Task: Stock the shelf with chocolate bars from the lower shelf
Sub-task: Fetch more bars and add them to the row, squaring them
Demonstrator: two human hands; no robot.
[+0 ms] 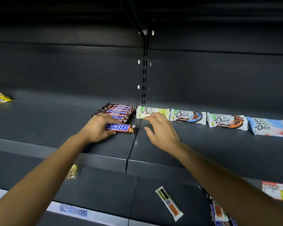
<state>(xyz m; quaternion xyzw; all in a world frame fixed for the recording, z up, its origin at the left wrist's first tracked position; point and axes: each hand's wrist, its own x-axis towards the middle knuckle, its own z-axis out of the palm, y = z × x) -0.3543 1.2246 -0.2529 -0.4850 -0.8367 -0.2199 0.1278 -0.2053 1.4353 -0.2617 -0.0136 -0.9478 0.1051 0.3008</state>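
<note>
The work area was a dark grey metal store rack, dimly lit. On the shelf point(55, 121) a row of Snickers bars point(119, 111) ran from near to far at the centre, with Dove packs laid to its right along the back. The Snickers bar point(121, 128) being placed lay flat at the near end of that row, label up, just beside the next bar.

The left hand point(96, 128) covered its left end. The grip was clamped on the wrapper, fingers over the far edge and thumb at the near edge. The right hand point(160, 129) held nothing. Its grip was apart and relaxed, with the fingertips at the green-and-white Dove stack point(147, 111).

On the lower shelf point(104, 193) stock lay loose: a white-backed bar point(169, 203) and more Snickers point(217, 211) at the near right, partly hidden by the right arm.

We judged the bar light and fairly stiff along its length, with a slick film wrapper likely to slide on painted steel. The crimped end seals looked flimsy. We advised holding it across the body, thumb and fingers on the long edges, and squaring it to the row with a flat push rather than a squeeze.
</note>
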